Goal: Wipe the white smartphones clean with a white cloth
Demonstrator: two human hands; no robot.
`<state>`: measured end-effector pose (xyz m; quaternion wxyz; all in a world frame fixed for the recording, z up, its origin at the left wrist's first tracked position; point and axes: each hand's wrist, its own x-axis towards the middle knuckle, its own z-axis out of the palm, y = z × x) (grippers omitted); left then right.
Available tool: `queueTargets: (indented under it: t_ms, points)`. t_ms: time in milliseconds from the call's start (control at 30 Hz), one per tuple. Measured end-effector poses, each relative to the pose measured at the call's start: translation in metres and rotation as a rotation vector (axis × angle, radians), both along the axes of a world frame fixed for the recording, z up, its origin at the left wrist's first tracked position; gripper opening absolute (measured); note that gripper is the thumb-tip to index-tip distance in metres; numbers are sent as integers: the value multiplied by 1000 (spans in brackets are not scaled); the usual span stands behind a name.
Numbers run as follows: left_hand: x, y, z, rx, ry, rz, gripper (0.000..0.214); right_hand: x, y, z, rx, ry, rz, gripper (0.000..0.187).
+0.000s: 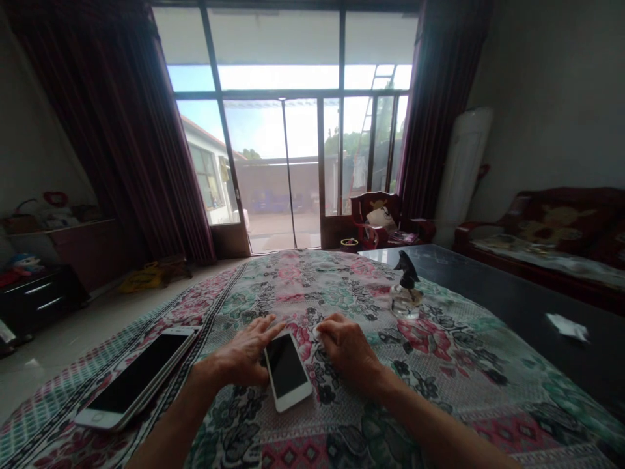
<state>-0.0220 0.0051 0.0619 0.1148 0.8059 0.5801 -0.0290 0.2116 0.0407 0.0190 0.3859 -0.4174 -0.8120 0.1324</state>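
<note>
A white smartphone (287, 370) with a dark screen lies face up on the flowered cloth (342, 417). Along its upper left side rests my left hand (244, 355), fingers stretched out, the thumb by the phone's edge. To the right of the phone, my right hand (347, 348) is closed, and a small white wad (317, 333) shows at its fingertips; most of it is hidden. Further left lies a stack of larger white phones or tablets (139, 374), the top one with a dark screen. A small clear glass bottle (405, 304) with a black animal-shaped top (407, 270) stands beyond my right hand.
A crumpled white tissue (567, 327) lies on the dark tabletop (508, 293) at the right. Behind the table are a wooden armchair (375, 218), a glass door (278, 176) and dark curtains (122, 130). A wooden sofa (551, 228) stands at the far right.
</note>
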Motion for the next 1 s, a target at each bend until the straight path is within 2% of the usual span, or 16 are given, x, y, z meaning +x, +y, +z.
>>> queueTargets:
  t_ms: [100,200,300,433,500,600,833,1000]
  points:
    - [17,-6,2,-12,-20,-96,98,4,5,0,16,-1,-39,18]
    - [31,-7,-6,23,-70,-226,88,9,11,-2,38,-4,-63,17]
    - [33,-4,-14,81,-141,-299,80,12,14,-5,41,-9,-72,17]
    - [18,2,-16,139,-206,-215,72,13,13,-5,22,-15,-79,18]
    - [10,4,-15,119,-223,-153,67,13,12,-4,6,-21,-86,18]
    - [2,7,-13,61,-257,-93,74,12,10,0,-20,-30,-89,18]
    - [-7,8,-7,-96,-453,-62,74,12,8,0,-46,-29,-68,17]
    - [-8,6,-3,-142,-470,-28,73,9,6,0,-41,-16,-37,16]
